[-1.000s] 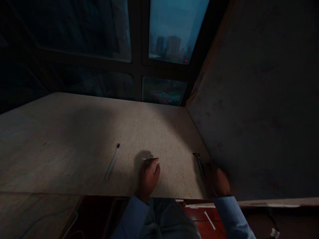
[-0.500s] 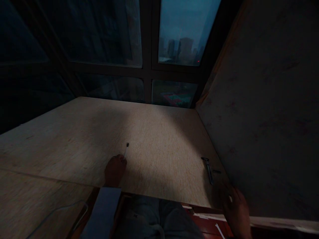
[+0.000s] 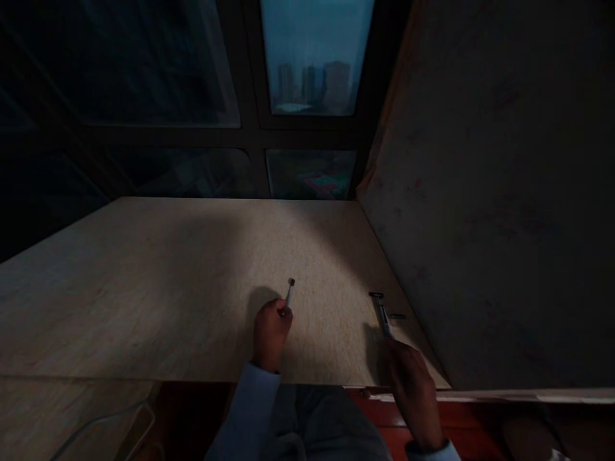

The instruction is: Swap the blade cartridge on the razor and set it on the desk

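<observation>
In my left hand, closed with thumb and fingers pinched together, is a slim pale toothbrush-like stick with a small dark head pointing away from me. My right hand is closed at the near end of a razor. The razor's T-shaped head lies toward the far side, and my fingers hide the end of its handle. Just right of the razor, a small dark flat piece rests on the tabletop. Dim light blurs the finer details.
A pale wood-patterned tabletop reaches back to dark-framed windows. On the right a patterned wall borders it. A lower surface with a white cable is at bottom left. Red flooring or furniture shows below.
The view has shifted. My left hand has moved right across the tabletop with the stick. My right hand has come from below the razor onto its handle end.
</observation>
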The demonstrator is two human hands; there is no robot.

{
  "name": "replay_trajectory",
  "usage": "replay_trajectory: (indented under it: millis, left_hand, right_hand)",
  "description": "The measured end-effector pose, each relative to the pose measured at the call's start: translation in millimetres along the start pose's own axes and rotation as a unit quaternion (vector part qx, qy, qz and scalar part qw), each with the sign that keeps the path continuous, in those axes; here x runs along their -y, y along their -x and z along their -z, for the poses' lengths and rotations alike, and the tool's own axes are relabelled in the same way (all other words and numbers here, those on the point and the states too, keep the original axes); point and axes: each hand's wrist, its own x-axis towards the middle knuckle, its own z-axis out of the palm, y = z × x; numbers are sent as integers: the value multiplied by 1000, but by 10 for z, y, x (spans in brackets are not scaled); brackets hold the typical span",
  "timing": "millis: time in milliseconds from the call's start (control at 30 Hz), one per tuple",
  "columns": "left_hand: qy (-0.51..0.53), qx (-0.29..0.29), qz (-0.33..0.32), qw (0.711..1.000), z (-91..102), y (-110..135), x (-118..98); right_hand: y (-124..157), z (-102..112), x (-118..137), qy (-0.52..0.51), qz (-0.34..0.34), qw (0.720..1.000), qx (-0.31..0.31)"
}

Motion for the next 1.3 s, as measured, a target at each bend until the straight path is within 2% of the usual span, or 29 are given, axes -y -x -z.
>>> replay_trajectory:
  millis: [167,333,467,567,800,967,1167,1300]
  left_hand:
    - [-14,12,-46,999,-435,115,-499]
    - [-41,58,-94,993,-733,258,-904]
    - [-52,100,-136,984,-923,392,-1109]
    - [-47,110,-154,981,-1037,463,-1189]
    - [-36,133,-154,978,-1067,478,-1277]
    - [-18,143,-153,978,-1056,470,-1243]
    - [71,113,-167,977,-1086,428,-1029]
    - [97,88,-183,974,-1011,353,-794]
  right_hand:
    - [-4,3,88,-29,-40,999,1]
    - [-19,-23,190,-55,-57,997,-7]
    - [-39,-67,281,-78,-51,996,4]
    - [-53,-91,324,-84,-56,995,15]
    - [-55,-99,308,-92,-67,994,1]
    - [-29,-109,289,-93,-82,992,6]
    - [-9,-79,288,-100,-88,991,20]
    - [-17,-60,292,-90,-86,992,23]
